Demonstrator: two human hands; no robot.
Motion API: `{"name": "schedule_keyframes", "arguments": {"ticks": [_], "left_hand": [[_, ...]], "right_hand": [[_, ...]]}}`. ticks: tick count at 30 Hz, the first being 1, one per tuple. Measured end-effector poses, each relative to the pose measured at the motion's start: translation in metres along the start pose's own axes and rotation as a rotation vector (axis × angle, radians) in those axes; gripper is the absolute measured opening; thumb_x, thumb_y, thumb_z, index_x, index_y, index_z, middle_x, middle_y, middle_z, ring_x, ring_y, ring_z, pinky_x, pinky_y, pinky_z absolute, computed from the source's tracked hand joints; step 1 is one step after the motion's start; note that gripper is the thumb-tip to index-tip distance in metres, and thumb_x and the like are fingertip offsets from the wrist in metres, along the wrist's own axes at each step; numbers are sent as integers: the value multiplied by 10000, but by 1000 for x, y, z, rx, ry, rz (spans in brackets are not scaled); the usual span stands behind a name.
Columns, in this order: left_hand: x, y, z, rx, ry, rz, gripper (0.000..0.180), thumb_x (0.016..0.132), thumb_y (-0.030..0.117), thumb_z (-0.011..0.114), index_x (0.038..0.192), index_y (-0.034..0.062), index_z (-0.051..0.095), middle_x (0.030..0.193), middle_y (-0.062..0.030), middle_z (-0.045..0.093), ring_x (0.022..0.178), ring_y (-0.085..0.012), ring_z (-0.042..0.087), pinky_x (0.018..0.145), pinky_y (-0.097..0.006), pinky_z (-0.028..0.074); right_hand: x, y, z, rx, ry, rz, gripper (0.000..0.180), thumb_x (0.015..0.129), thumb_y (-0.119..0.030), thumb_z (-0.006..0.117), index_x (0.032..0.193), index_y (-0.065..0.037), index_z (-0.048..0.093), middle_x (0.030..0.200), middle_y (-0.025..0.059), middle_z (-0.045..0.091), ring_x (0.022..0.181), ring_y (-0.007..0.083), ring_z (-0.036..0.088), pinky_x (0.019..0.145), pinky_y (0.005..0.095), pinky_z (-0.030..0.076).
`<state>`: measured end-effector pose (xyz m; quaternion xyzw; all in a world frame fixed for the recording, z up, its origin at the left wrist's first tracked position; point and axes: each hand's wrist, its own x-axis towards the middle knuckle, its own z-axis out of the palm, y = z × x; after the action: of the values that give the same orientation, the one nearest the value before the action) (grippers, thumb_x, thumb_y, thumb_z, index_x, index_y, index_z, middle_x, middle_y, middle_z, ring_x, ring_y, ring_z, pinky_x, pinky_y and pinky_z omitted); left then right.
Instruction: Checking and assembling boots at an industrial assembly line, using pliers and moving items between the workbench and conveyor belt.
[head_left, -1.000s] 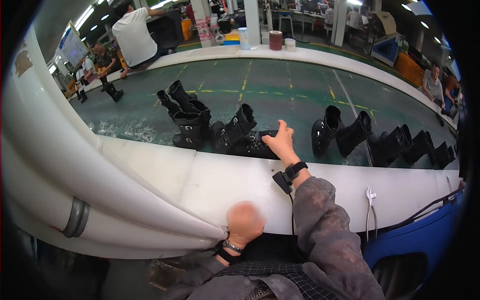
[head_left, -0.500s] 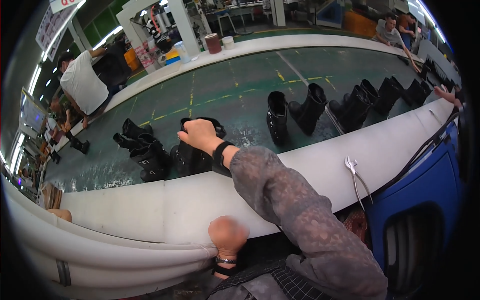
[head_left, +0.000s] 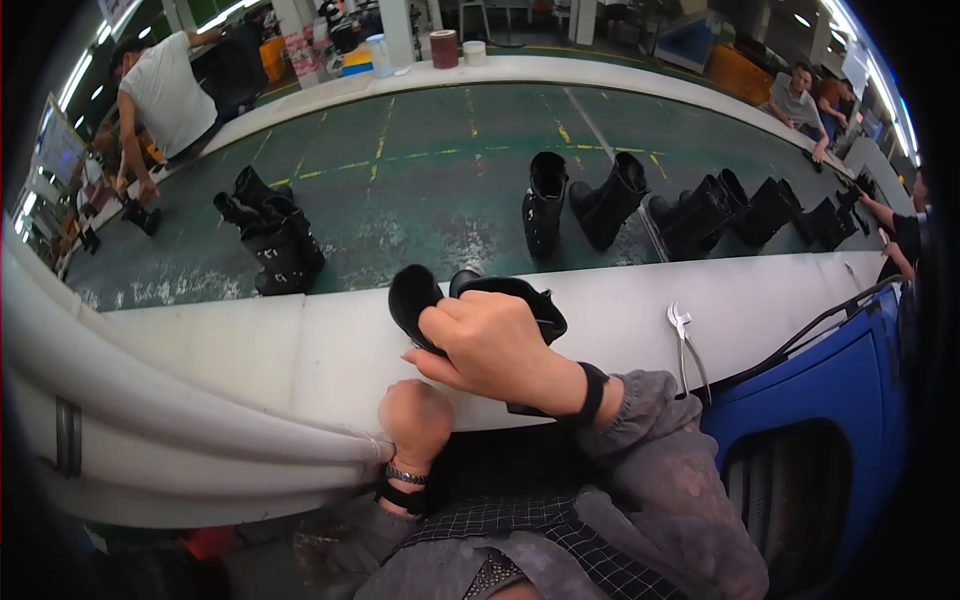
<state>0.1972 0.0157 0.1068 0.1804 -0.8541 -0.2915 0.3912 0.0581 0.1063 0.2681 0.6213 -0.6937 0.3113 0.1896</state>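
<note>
My right hand (head_left: 497,345) is closed on a pair of black boots, held over the white ledge in front of me. One boot (head_left: 411,296) tips to the left of my fingers. The other boot (head_left: 545,308) shows its opening behind and right of my knuckles; its lower part is hidden by my hand. Just left of and below it, my left hand (head_left: 414,416) is at the near edge of the ledge, beside the thick white hose. That hand is blurred and its fingers cannot be made out.
Several black boots (head_left: 278,245) stand on the green conveyor belt (head_left: 400,200), left and right. Metal pliers (head_left: 683,335) lie on the white ledge (head_left: 270,345). A white hose (head_left: 200,385) runs along the left; a blue machine (head_left: 800,390) stands right. Other people work around the belt.
My right hand has brought the pair of boots off the belt, toward me and to the right, over the ledge. My left hand has shifted slightly left and up.
</note>
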Motion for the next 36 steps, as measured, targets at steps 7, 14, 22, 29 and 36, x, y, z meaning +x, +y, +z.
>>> {"name": "schedule_keyframes", "arguments": {"ticks": [7,14,22,29,36], "left_hand": [[23,88,-89,-856,-123,16,332,799,260,656,965,-22,601,936,-137,569,909,-223,538,826,-357,431],[55,185,-133,-1593,-430,422,371,927,401,571,888,34,607,986,-199,559,858,-300,555,690,-414,484],[40,221,-101,-2001,-476,454,548,874,498,624,1083,-6,671,975,-180,476,689,-259,494,563,-360,367],[29,224,-92,-1835,-578,591,569,866,507,632,1153,16,654,1040,-179,475,712,-285,508,577,-370,352],[28,250,-100,-1666,-427,491,338,818,391,731,1012,116,694,1045,-178,507,825,-291,493,663,-385,368]], "right_hand": [[-58,-8,-61,153,397,138,364,718,-143,738,1024,-7,597,1229,195,554,1018,302,568,849,360,461],[-132,38,-27,402,392,695,236,807,-46,653,1027,9,589,1141,140,581,864,165,581,675,263,483],[-182,39,-7,434,50,952,308,800,-129,688,1064,5,601,1016,70,613,772,133,568,626,259,472],[-194,40,22,146,179,756,122,758,-124,669,841,-54,614,931,77,651,751,233,597,653,326,489],[-197,40,26,24,262,649,64,739,-99,667,762,-79,611,878,54,651,789,266,612,662,354,489]]}}
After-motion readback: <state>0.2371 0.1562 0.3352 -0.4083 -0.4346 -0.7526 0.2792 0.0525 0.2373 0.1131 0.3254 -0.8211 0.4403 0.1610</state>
